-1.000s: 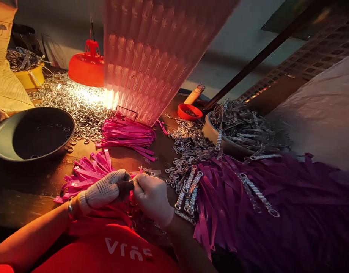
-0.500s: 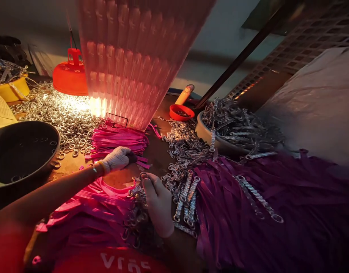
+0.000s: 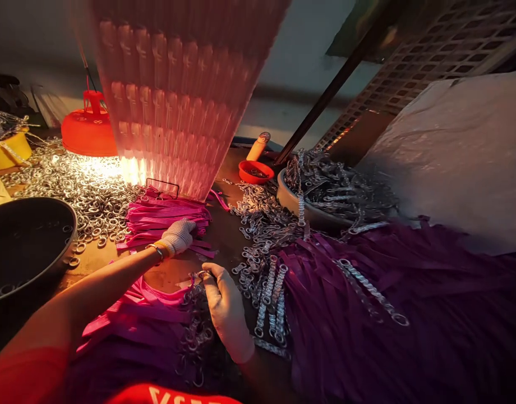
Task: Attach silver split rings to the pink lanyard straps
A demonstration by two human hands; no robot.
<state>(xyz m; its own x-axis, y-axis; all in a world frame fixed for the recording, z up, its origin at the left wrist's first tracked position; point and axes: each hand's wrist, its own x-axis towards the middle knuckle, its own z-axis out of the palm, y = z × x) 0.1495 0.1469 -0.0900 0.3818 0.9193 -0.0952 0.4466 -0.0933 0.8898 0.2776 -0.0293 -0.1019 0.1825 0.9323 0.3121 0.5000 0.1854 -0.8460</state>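
On the tabletop (image 3: 163, 275), beside loose metal rings (image 3: 98, 210), lie magenta straps (image 3: 163, 216), the left hand (image 3: 178, 237) curled at their near edge, its grip hidden. Nearer, the right hand (image 3: 225, 306) pinches a small metal piece (image 3: 204, 273) between thumb and forefinger.

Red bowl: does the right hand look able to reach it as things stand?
Probably yes, with a stretch: between the right hand and the red bowl I see only low metal pieces and bare tabletop.
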